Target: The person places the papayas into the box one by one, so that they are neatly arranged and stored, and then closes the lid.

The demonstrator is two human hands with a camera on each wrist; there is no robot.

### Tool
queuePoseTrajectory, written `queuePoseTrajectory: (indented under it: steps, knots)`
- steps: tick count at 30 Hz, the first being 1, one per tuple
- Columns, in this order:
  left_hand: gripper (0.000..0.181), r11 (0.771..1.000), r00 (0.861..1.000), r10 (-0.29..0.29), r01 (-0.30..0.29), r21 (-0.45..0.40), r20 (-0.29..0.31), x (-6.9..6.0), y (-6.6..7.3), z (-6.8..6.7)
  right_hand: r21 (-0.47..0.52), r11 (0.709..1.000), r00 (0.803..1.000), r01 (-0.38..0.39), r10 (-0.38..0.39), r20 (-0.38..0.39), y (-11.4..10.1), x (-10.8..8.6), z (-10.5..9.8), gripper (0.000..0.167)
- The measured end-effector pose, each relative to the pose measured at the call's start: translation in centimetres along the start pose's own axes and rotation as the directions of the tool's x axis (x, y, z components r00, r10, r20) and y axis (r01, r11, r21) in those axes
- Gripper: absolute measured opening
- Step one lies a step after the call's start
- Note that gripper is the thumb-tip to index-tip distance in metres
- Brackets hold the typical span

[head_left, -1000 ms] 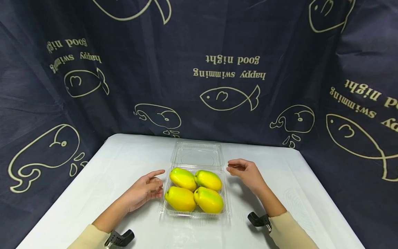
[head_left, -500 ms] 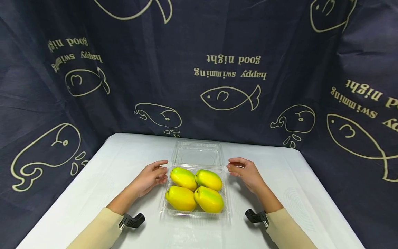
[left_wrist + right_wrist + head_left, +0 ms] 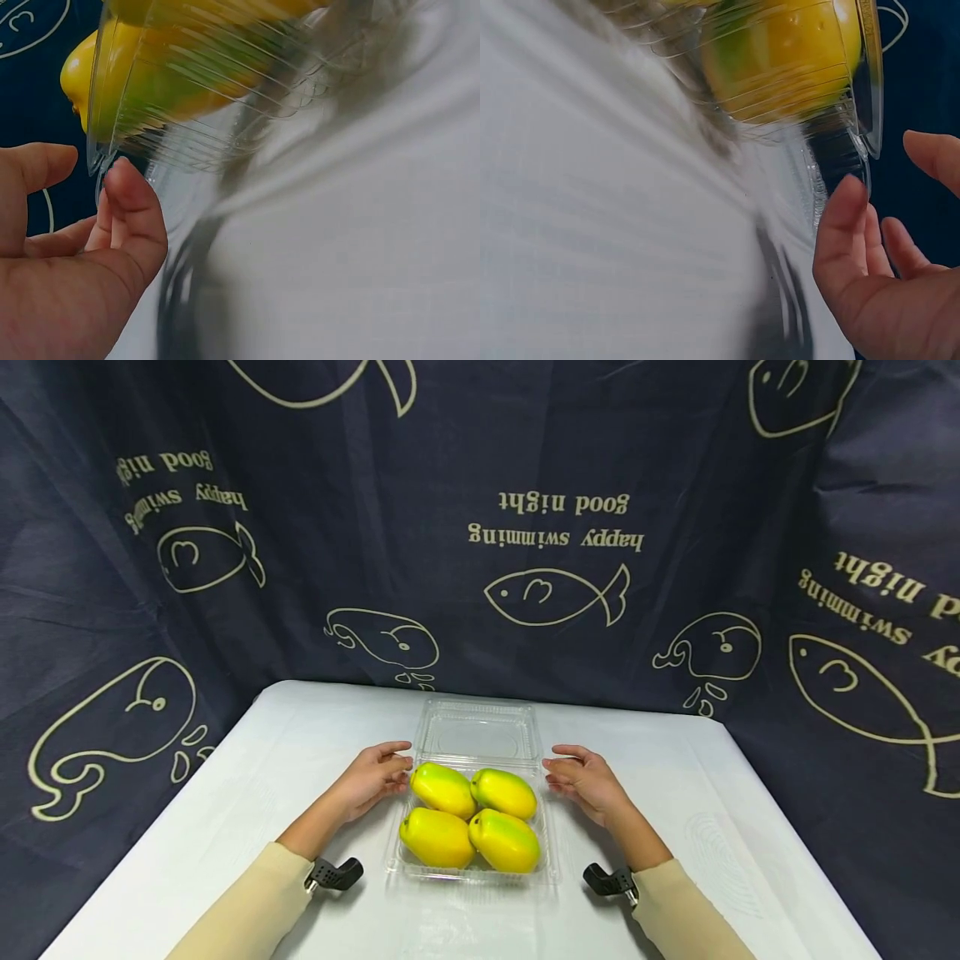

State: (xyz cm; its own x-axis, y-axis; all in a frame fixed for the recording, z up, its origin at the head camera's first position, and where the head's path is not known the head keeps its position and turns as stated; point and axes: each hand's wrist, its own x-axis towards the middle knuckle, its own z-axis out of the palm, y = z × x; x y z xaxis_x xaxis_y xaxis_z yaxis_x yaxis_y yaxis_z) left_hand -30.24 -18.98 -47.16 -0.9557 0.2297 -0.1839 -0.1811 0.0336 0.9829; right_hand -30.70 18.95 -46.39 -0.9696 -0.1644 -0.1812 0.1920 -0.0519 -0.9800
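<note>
Several yellow-green mangoes (image 3: 438,838) lie in two rows in the base of a clear plastic clamshell box (image 3: 472,875). The box's lid (image 3: 480,728) is folded back flat behind it. My left hand (image 3: 369,782) is beside the box's back left corner, fingers loosely bent; in the left wrist view a fingertip (image 3: 129,180) is at the rim, and I cannot tell whether it presses there. At the opposite corner is my right hand (image 3: 588,783), thumb and fingers apart. In the right wrist view its fingertips (image 3: 846,196) come up close under the rim, with contact unclear. Neither hand grips anything.
A white cloth covers the table (image 3: 750,860). Behind and at both sides hangs a dark blue curtain (image 3: 555,443) with fish and whale drawings. Each wrist carries a black camera mount (image 3: 337,874), low over the table.
My left hand has moved forward and right, from the box's left side to its back left corner. The right hand has shifted slightly left, nearer the box. Box and mangoes stay put.
</note>
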Motion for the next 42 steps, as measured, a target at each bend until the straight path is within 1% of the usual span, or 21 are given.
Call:
queuePoseTrajectory:
  steps: [2, 4, 7, 9, 14, 18, 21, 27, 31, 36, 42]
  knots:
    - [0.058, 1.0, 1.0, -0.002, 0.002, -0.005, 0.017, 0.1, 0.1, 0.0, 0.008, 1.0, 0.999, -0.03, 0.03, 0.02, 0.0, 0.0, 0.0, 0.067]
    - [0.059, 0.999, 1.0, -0.007, 0.007, -0.031, 0.018, 0.1, 0.1, 0.0, 0.02, 0.998, 0.998, -0.053, 0.052, 0.038, 0.1, 0.0, -0.1, 0.068]
    - [0.061, 0.998, 0.999, 0.004, -0.002, -0.058, 0.034, 0.2, 0.1, -0.1, 0.029, 0.997, 0.995, -0.074, 0.072, 0.066, 0.3, 0.1, -0.1, 0.068]
    - [0.062, 0.997, 0.999, 0.003, 0.0, -0.08, 0.033, 0.3, 0.1, -0.1, 0.038, 0.996, 0.994, -0.08, 0.077, 0.081, 0.4, 0.1, -0.1, 0.068]
    - [0.064, 0.996, 0.999, -0.007, 0.01, -0.092, 0.036, 0.6, -0.1, -0.1, 0.05, 0.996, 0.991, -0.075, 0.069, 0.113, 0.5, 0.0, -0.3, 0.068]
    - [0.063, 0.995, 0.999, -0.004, 0.008, -0.098, 0.04, 0.6, -0.1, 0.0, 0.059, 0.996, 0.99, -0.07, 0.062, 0.13, 0.6, 0.1, -0.4, 0.069]
    - [0.064, 0.994, 0.999, -0.004, 0.01, -0.112, 0.046, 0.6, -0.1, 0.0, 0.068, 0.995, 0.99, -0.072, 0.063, 0.128, 0.7, 0.1, -0.5, 0.068]
    - [0.063, 0.992, 0.997, 0.0, 0.01, -0.128, 0.078, 0.7, -0.1, 0.0, 0.071, 0.994, 0.99, -0.079, 0.07, 0.123, 0.9, 0.2, -0.4, 0.064]
    - [0.063, 0.991, 0.996, 0.0, 0.013, -0.136, 0.094, 0.7, -0.1, -0.1, 0.071, 0.995, 0.986, -0.072, 0.06, 0.153, 0.9, 0.1, -0.5, 0.066]
    - [0.063, 0.991, 0.995, -0.002, 0.016, -0.134, 0.099, 0.8, -0.2, -0.2, 0.073, 0.995, 0.983, -0.07, 0.056, 0.176, 0.8, 0.0, -0.5, 0.068]
    - [0.062, 0.991, 0.995, 0.0, 0.014, -0.135, 0.104, 0.7, -0.1, -0.1, 0.09, 0.993, 0.984, -0.073, 0.057, 0.171, 1.1, 0.2, -0.5, 0.068]
